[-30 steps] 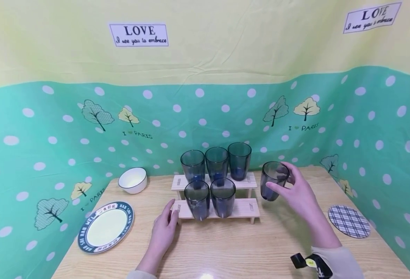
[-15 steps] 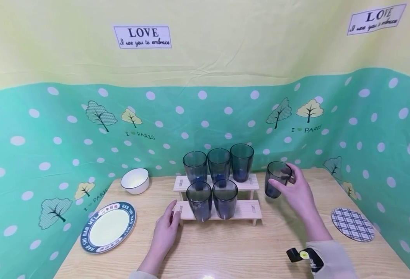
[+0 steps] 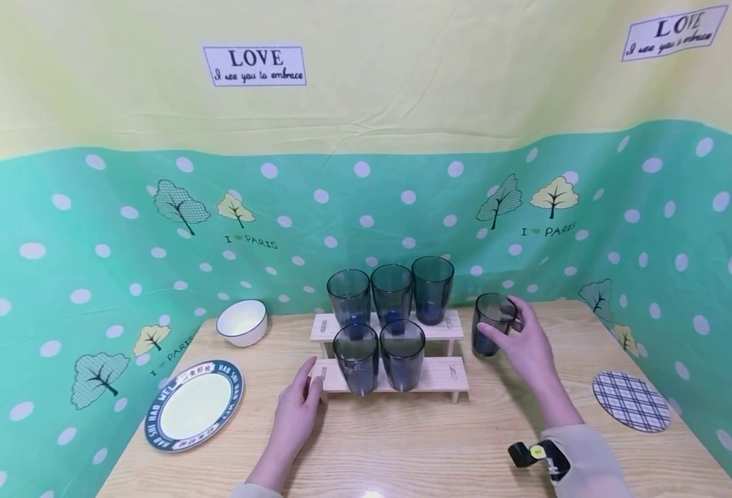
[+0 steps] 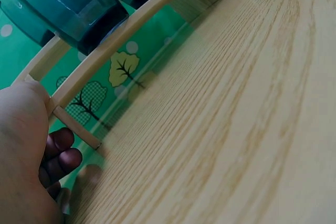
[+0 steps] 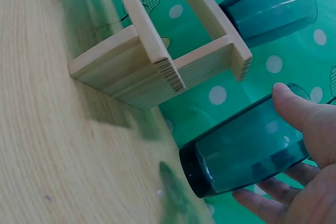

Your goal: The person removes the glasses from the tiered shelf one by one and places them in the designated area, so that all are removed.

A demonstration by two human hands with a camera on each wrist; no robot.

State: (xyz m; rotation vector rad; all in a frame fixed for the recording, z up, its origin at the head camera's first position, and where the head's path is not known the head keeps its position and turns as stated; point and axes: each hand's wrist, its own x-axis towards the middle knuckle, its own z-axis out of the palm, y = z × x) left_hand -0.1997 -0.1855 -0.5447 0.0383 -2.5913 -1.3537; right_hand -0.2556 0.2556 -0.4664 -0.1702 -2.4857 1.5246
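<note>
A smoked-glass tumbler (image 5: 244, 145), roughly upright, stands out to the right of a two-level wooden display, its base close over the wood-grain tabletop (image 3: 378, 443) — whether it touches, the views leave uncertain. The right hand (image 3: 531, 349) grips it near the rim, thumb on one side and fingers on the other. The left hand (image 3: 297, 408) rests at the left end of the front wooden riser (image 3: 443, 373), fingers loosely bent, not wrapped around it. The step in hand appears to be handling this single tumbler beside the display; the next move calls for a steady grip and a level base, clear of the riser ends. Two matching tumblers (image 3: 403, 356) stand on the front riser, three more (image 3: 432, 294) on the rear riser (image 3: 322, 328). Farther out lie a white bowl (image 3: 244, 339), a blue-rimmed plate (image 3: 154, 415) and — far right — a plaid round mat (image 3: 632, 401), before a polka-dot fabric backdrop (image 3: 366, 200).
</note>
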